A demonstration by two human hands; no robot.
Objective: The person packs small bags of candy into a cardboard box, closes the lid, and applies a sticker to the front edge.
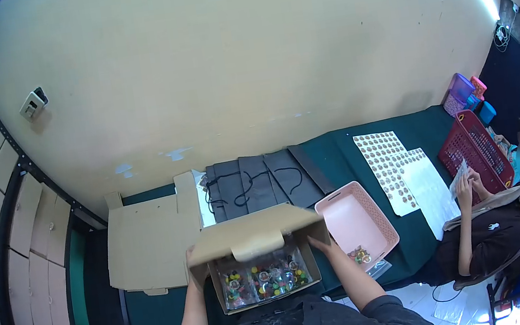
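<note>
A cardboard box (237, 235) is in front of my body, its lid flap raised partly over the opening. Inside lie clear plastic packets (270, 281) with many small coloured round pieces, too small to name. My left hand (197, 276) grips the box's left side, its fingers partly hidden by the flap. On the opposite side, my right hand (327, 249) grips the box near its upper right corner. Close to my right hand is a pink plastic basket (354, 216) with a little heap of small coloured pieces (359, 255) in its near end.
Flattened cardboard (145, 245) lies left on the green-covered table (334, 145). Dark grey folded pieces with black cords (256, 180) lie behind the box. Sticker sheets (387, 171) and a maroon basket (470, 146) are rightward. A seated person (493, 236) handles a small packet there. Shelved boxes (36, 227) stand left.
</note>
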